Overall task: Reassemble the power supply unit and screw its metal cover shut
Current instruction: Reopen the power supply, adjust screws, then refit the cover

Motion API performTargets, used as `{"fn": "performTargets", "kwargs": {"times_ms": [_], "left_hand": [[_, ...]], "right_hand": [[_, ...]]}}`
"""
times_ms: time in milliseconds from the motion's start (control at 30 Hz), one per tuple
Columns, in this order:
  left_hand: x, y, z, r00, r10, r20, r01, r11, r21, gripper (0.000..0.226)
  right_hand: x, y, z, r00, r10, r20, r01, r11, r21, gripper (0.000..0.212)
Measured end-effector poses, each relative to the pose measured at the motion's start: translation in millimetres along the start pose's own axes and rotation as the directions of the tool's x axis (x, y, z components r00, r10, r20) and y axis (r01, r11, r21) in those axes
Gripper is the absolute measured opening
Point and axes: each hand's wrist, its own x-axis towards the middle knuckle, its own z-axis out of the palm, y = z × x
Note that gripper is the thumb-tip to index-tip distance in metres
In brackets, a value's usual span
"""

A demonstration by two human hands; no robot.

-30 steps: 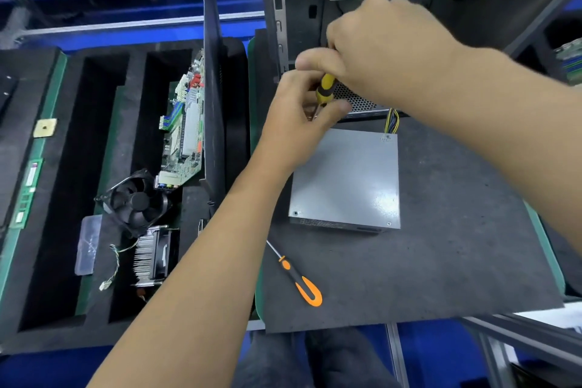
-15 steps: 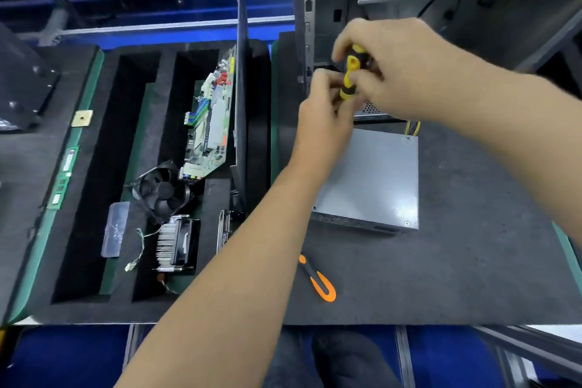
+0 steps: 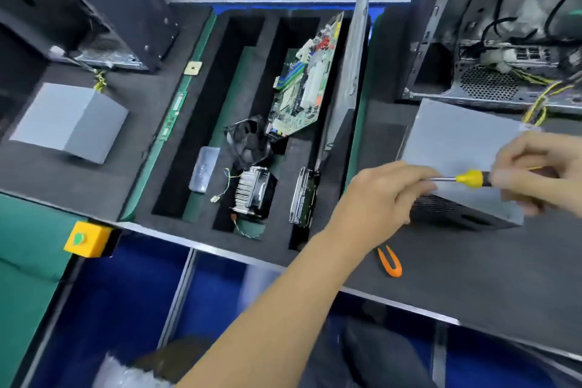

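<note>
the power supply unit (image 3: 463, 148) is matt grey sheet metal. above it, the screwdriver (image 3: 466, 179) has a glossy steel shaft and yellow plastic collar; beneath it lies a rough dark mat (image 3: 472, 268).

We see a black foam tray (image 3: 220, 41) holding a motherboard (image 3: 304, 82) that leans on edge, with a black fan (image 3: 247, 142) and a finned heatsink (image 3: 252, 192) near its lower end. A clear plastic piece (image 3: 204, 168) lies just left of these. An orange tool (image 3: 390, 262) rests on the dark mat (image 3: 472, 277), and a yellow button box (image 3: 86, 239) sits at the bench edge.
</note>
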Motion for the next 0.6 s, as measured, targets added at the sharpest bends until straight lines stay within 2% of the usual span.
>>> {"fn": "performTargets", "kwargs": {"times_ms": [67, 133, 233, 367, 467, 533, 567, 600], "left_hand": [[-17, -8, -13, 0.998, -0.05, 0.025, 0.05, 0.999, 0.015, 0.015], [-31, -16, -26, 0.997, -0.077, 0.013, 0.077, 0.997, 0.027, 0.016], [-45, -32, -48, 0.996, -0.064, -0.057, 0.069, 0.993, 0.091, 0.016], [-56, -51, -74, 0.988, -0.028, -0.152, 0.043, 0.994, 0.1, 0.025], [-73, -78, -114, 0.953, -0.007, -0.303, 0.056, 0.987, 0.152, 0.028], [-84, -112, -163, 0.89, -0.052, -0.452, 0.192, 0.944, 0.269, 0.027], [-85, -130, -190, 0.872, -0.113, -0.476, 0.298, 0.895, 0.333, 0.038], [-83, -151, -216, 0.886, -0.186, -0.425, 0.381, 0.815, 0.436, 0.048]], "right_hand": [[4, -3, 21, 0.995, -0.072, 0.071, 0.091, 0.941, -0.327, 0.067], [8, -9, 43, 0.986, -0.127, 0.107, 0.163, 0.859, -0.485, 0.064], [12, -26, 72, 0.966, -0.19, 0.175, 0.248, 0.868, -0.43, 0.041], [19, -49, 105, 0.944, -0.193, 0.266, 0.285, 0.884, -0.37, 0.025], [25, -57, 125, 0.94, -0.199, 0.277, 0.288, 0.897, -0.334, 0.008], [28, -64, 133, 0.938, -0.24, 0.251, 0.304, 0.916, -0.262, 0.007], [29, -67, 135, 0.942, -0.253, 0.22, 0.301, 0.929, -0.218, 0.011], [30, -69, 136, 0.949, -0.257, 0.185, 0.29, 0.94, -0.181, 0.016]]}}
